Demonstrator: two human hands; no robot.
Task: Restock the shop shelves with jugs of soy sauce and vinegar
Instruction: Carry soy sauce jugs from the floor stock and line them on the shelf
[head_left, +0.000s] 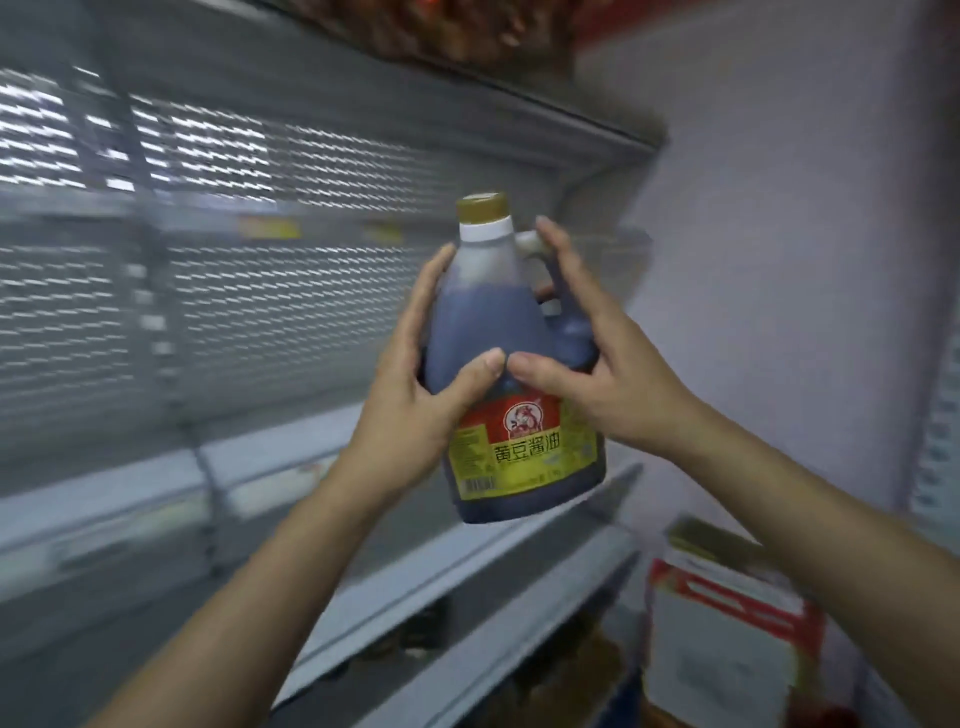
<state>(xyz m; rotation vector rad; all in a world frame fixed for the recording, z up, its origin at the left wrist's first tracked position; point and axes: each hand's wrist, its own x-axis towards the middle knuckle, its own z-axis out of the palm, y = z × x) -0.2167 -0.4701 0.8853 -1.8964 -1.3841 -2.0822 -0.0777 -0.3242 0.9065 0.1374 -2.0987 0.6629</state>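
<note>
Two bare hands clasp one dark, nearly full plastic soy sauce jug (511, 374) with an olive-gold cap and a red-and-yellow label, held tilted in mid-air above the front edge of a grey metal shelf (363, 499) and touching nothing else. The left hand (415, 395) wraps the jug's left flank, fingers closed on it; the right hand (602, 374) closes around the moulded handle side, the thumbs nearly meeting on the front. A red-and-white carton (727, 639) stands below and right of the jug. The jug is probably heavy, rigid and smooth-walled; handle plus an opposing palm suits it best.
</note>
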